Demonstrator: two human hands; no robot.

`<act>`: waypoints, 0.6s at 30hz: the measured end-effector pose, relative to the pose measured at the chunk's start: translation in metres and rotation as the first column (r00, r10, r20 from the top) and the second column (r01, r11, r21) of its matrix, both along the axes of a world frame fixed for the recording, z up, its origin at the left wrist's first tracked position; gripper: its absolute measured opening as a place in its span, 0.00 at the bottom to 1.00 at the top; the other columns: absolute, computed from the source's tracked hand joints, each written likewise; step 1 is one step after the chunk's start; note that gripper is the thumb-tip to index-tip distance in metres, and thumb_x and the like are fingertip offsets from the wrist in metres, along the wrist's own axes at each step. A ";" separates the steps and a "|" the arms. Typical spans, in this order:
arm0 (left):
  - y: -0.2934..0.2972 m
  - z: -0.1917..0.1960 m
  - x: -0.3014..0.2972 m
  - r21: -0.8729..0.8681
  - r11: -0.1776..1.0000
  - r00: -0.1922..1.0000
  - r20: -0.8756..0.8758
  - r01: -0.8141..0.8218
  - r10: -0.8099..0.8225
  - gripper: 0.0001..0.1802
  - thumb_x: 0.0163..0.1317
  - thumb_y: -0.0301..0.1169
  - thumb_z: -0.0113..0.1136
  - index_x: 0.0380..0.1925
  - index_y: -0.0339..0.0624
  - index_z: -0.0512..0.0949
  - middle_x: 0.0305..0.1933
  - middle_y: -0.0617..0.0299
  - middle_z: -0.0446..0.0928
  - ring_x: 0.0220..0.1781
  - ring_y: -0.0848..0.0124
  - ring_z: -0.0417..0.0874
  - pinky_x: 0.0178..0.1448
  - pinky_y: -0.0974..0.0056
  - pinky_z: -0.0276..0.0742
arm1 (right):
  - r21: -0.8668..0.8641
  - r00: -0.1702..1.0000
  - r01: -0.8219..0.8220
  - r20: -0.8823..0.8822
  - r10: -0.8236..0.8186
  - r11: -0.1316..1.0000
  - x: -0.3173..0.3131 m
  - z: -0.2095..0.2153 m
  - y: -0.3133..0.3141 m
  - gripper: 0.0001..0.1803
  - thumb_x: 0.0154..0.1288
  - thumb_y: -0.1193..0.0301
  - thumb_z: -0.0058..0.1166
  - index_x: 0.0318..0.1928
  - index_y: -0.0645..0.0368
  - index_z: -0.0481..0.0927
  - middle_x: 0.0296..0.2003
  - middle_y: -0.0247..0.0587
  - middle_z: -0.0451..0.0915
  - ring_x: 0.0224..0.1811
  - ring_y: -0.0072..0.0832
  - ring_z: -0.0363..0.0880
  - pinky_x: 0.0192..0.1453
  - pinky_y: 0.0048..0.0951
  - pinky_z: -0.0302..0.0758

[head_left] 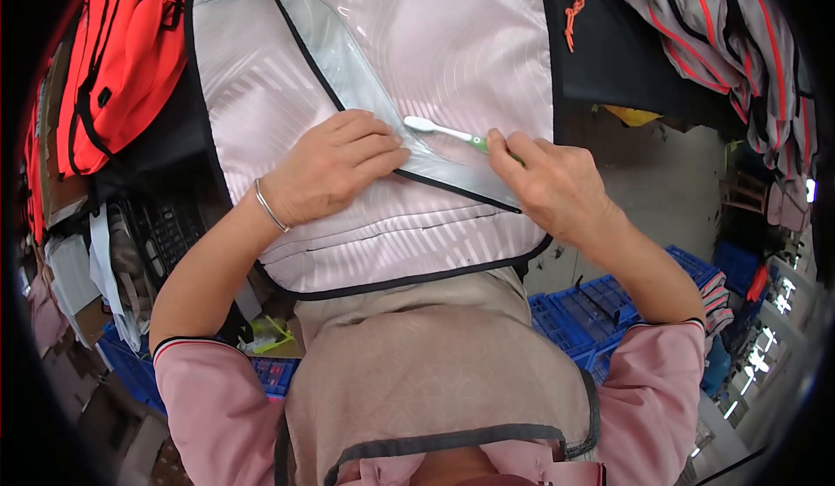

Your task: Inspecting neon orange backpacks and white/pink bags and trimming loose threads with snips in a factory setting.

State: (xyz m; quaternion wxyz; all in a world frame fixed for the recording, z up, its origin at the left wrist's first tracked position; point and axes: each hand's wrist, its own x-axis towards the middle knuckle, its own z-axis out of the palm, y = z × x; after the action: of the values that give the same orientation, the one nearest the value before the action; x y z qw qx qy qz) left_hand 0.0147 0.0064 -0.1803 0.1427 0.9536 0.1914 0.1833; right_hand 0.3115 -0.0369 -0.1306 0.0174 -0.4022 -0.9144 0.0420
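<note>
A pale pink fabric panel (417,60) with black piping and a silvery reflective strip (348,60) lies spread in front of me. My left hand (335,166), with a thin metal bangle at the wrist, presses flat on the panel beside the strip's black edge. My right hand (552,181) grips the green handle of a toothbrush (439,129). Its white head rests on the strip just right of my left fingertips. The handle's far end is hidden in my fingers.
Red bags (122,60) hang at the left. Striped grey and red garments (731,42) hang at the upper right. Blue plastic crates (591,312) sit on the floor below right, and more crates and scraps lie at the lower left (130,364).
</note>
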 end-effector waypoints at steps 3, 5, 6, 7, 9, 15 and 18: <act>-0.002 -0.004 0.000 0.047 0.999 1.000 -0.004 -0.010 0.010 0.17 0.54 0.28 0.58 0.45 0.40 0.79 0.47 0.61 0.79 0.53 0.65 0.78 0.60 0.60 0.74 | -0.032 0.995 -0.100 0.009 0.100 0.994 0.019 0.009 -0.007 0.23 0.50 0.76 0.55 0.50 0.62 0.77 0.31 0.35 0.72 0.26 0.27 0.77 0.24 0.28 0.73; -0.002 -0.005 0.002 0.032 0.999 1.000 0.001 -0.011 0.011 0.18 0.52 0.27 0.60 0.45 0.39 0.80 0.47 0.60 0.79 0.52 0.63 0.79 0.59 0.59 0.75 | -0.053 0.977 -0.118 0.172 0.125 0.992 0.034 0.021 -0.017 0.12 0.52 0.72 0.56 0.39 0.58 0.76 0.36 0.34 0.74 0.25 0.25 0.78 0.24 0.26 0.76; -0.002 -0.004 0.002 0.026 1.000 1.000 0.002 -0.010 0.010 0.19 0.50 0.25 0.62 0.45 0.38 0.80 0.48 0.59 0.79 0.52 0.62 0.79 0.58 0.57 0.76 | -0.058 0.978 -0.113 0.172 0.121 0.992 0.034 0.026 -0.016 0.12 0.52 0.72 0.56 0.39 0.58 0.76 0.36 0.34 0.74 0.25 0.25 0.78 0.24 0.26 0.76; -0.002 -0.004 0.003 0.022 1.000 1.000 0.003 -0.005 0.005 0.19 0.50 0.25 0.62 0.45 0.38 0.80 0.48 0.59 0.79 0.52 0.62 0.79 0.58 0.57 0.76 | -0.059 0.974 -0.122 0.184 0.131 0.991 0.033 0.032 -0.012 0.11 0.52 0.72 0.56 0.38 0.58 0.76 0.35 0.34 0.74 0.25 0.25 0.78 0.24 0.26 0.75; -0.001 -0.004 0.005 0.012 1.000 1.000 -0.002 -0.008 0.008 0.19 0.51 0.25 0.63 0.46 0.38 0.80 0.48 0.60 0.79 0.52 0.62 0.79 0.58 0.57 0.76 | -0.065 0.971 -0.118 0.203 0.129 0.991 0.028 0.029 -0.009 0.09 0.52 0.72 0.56 0.36 0.57 0.76 0.34 0.34 0.73 0.25 0.25 0.78 0.24 0.26 0.75; -0.003 -0.004 0.001 0.022 1.000 1.000 -0.021 -0.005 0.006 0.18 0.51 0.26 0.59 0.45 0.37 0.80 0.49 0.61 0.79 0.55 0.63 0.77 0.61 0.58 0.74 | -0.066 0.977 -0.114 0.175 0.124 0.991 0.043 0.030 -0.014 0.07 0.51 0.72 0.56 0.33 0.57 0.74 0.34 0.34 0.73 0.26 0.26 0.78 0.24 0.27 0.76; -0.004 -0.003 0.000 -0.009 1.000 1.000 -0.022 -0.016 0.016 0.19 0.50 0.26 0.60 0.45 0.35 0.80 0.49 0.59 0.79 0.55 0.62 0.77 0.61 0.58 0.74 | -0.033 0.964 -0.062 0.256 0.068 0.998 0.062 0.044 -0.028 0.07 0.52 0.73 0.55 0.32 0.56 0.74 0.34 0.34 0.73 0.26 0.26 0.78 0.24 0.28 0.76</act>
State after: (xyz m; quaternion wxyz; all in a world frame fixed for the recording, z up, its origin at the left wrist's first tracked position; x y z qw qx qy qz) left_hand 0.0148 0.0022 -0.1833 0.1432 0.9534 0.2015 0.1730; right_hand 0.3737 -0.0650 -0.0862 -0.1075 -0.3742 -0.9211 0.0013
